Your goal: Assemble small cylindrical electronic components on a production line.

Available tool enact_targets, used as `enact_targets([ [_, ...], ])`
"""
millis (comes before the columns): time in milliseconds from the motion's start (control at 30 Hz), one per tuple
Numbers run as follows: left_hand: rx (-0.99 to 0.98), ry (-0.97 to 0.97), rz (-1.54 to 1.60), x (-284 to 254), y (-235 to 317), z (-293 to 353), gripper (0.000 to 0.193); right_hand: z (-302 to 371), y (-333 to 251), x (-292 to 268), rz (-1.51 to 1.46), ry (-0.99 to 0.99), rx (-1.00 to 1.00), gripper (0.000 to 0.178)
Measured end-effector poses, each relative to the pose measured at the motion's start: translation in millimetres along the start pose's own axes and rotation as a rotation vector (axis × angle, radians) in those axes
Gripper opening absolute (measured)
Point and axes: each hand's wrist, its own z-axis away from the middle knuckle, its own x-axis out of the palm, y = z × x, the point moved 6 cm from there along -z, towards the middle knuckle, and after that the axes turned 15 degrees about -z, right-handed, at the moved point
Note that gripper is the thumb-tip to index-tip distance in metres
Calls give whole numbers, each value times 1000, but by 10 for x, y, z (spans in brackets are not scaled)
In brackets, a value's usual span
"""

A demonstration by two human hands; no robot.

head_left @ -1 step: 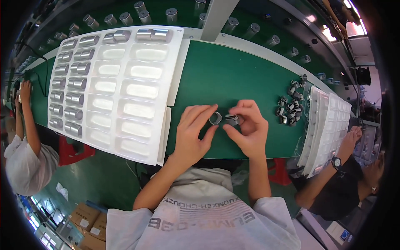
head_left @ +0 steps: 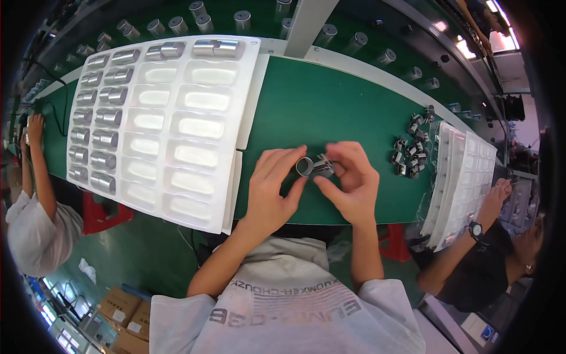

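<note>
Between the thumb and fingers of my left hand (head_left: 273,187) is a short silver metal sleeve (head_left: 304,167), its round open end turned toward my right hand. My right hand (head_left: 352,182) pinches a small dark-and-silver part (head_left: 322,167), which looks like a little motor core. The part sits right beside the sleeve's mouth; whether it has entered cannot be told. Both hands are above the green tabletop (head_left: 330,106). To the left lies a white moulded tray (head_left: 177,112) with silver cylinders (head_left: 109,118) in several of its pockets.
Small dark-and-silver parts (head_left: 411,154) lie in a cluster to the right. Beyond them is a stack of white trays (head_left: 457,177), with a co-worker's arm (head_left: 466,242) beside it. Another person (head_left: 44,230) works at far left. Metal cylinders (head_left: 242,21) stand along the back shelf.
The small part in my right hand has moved left and tilted, closing the gap to the sleeve. My left hand is nearly still, with the sleeve's opening turned slightly.
</note>
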Motion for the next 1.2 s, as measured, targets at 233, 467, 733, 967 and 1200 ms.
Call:
enact_targets([
  [233, -74, -14, 99, -10, -16, -15, 48, 37, -9, 5, 3, -39, 20, 41],
  [467, -50, 11, 93, -18, -5, -8, 49, 51, 18, -62, -184, 73, 187, 40],
  [733, -49, 1, 96, -15, -17, -12, 48, 29, -68, 41, 101, 26, 23, 40],
  [967, -45, 1, 115, -17, -22, -9, 49, -16, -358, 285, 695, -112, -262, 28],
  [1200, -83, 0, 123, -7, -72, 25, 50, -13, -356, 433, 775, -138, -204, 26],
])
